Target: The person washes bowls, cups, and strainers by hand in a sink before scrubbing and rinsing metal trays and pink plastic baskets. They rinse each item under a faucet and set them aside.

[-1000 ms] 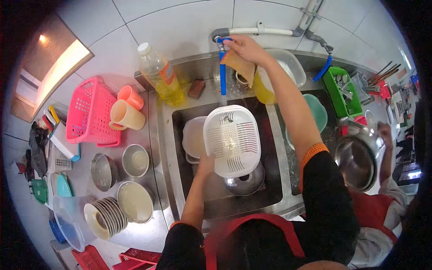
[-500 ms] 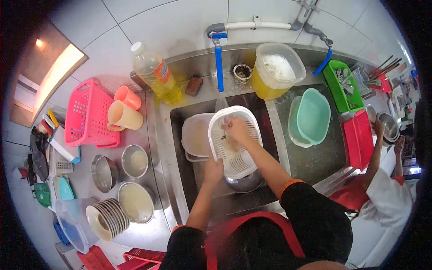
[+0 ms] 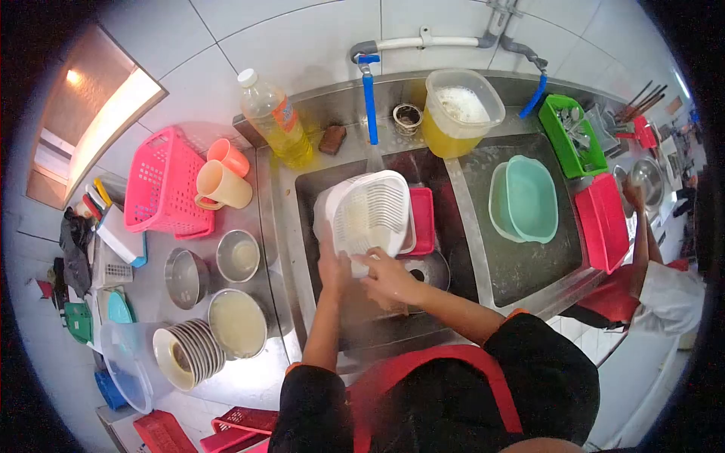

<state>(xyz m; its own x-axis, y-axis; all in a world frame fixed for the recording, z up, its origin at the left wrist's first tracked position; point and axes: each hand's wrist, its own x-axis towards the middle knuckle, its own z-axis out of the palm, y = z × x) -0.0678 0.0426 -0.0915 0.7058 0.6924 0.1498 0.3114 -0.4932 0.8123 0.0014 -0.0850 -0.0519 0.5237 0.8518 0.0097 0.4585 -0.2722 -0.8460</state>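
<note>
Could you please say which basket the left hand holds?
The white slotted plastic basket, with the left hand at its near edge; the pink perforated plastic basket and green rectangular plastic basket stand untouched.

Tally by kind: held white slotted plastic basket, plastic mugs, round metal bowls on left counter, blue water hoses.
White slotted plastic basket: 1
Plastic mugs, coral and cream: 2
Round metal bowls, left side: 3
Blue water hoses: 2
Total: 8

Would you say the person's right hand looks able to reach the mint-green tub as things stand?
Likely yes: the mint-green tub sits uncovered across the sink divider from the right hand, though that hand is at the white basket.
</note>
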